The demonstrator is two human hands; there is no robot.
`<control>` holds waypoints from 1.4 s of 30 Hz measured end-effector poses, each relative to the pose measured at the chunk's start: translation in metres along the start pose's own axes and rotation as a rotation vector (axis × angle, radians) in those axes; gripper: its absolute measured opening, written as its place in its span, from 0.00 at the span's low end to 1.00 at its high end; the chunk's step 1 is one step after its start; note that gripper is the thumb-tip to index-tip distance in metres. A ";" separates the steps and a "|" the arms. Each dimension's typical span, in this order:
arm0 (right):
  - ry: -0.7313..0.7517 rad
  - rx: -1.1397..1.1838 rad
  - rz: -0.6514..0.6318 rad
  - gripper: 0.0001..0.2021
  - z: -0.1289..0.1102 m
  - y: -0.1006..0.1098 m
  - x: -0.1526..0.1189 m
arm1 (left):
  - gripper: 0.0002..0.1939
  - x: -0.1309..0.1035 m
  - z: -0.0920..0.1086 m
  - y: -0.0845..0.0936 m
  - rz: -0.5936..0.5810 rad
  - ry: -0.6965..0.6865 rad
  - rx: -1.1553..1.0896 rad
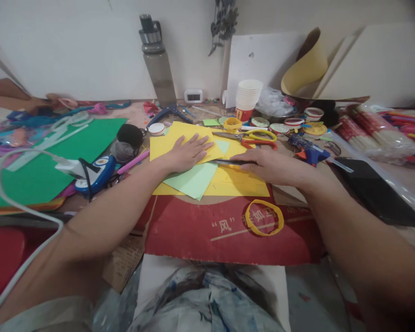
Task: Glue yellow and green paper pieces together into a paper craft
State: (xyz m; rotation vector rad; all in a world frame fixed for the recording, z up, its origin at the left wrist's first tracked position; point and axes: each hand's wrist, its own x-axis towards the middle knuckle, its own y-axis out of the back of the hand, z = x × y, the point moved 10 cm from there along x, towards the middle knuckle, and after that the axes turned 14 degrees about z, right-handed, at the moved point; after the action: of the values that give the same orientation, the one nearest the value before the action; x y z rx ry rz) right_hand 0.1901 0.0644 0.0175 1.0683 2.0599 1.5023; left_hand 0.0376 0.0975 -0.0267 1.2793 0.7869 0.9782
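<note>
My left hand [190, 152] lies flat with fingers spread on a sheet of yellow paper [162, 140], pressing it down. In my right hand [263, 163] is a slim dark tool that looks like a utility knife [224, 162], its tip pointing left toward the yellow paper's lower edge. My fingers hide part of the tool. Under the hands lie a light green paper [193, 180] and another yellow sheet [242, 182]. Just beyond my right hand rest scissors [259, 137] with yellow and red handles. A yellow ring [264, 217] sits on the red cardboard [193, 230] nearer me.
Green sheets [100, 133], a blue-and-white device [97, 173] and a white cable [31, 221] are at left. A bottle [159, 69] and paper cups [248, 97] stand at the back. A glue gun [307, 150] and black phone [380, 189] lie at right.
</note>
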 end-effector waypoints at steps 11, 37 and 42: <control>0.026 -0.029 0.021 0.21 -0.003 0.001 0.000 | 0.29 0.001 0.001 -0.001 0.006 -0.009 -0.012; 0.028 0.002 0.016 0.20 -0.004 0.003 -0.002 | 0.29 0.000 0.004 -0.001 -0.017 -0.002 -0.003; -0.001 -0.036 0.012 0.20 -0.005 0.001 -0.001 | 0.29 0.001 0.003 -0.001 -0.003 -0.007 -0.003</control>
State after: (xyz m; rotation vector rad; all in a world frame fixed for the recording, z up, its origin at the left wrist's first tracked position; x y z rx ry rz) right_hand 0.1878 0.0603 0.0197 1.0688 2.0222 1.5383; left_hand 0.0412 0.0969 -0.0273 1.2783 0.7818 0.9719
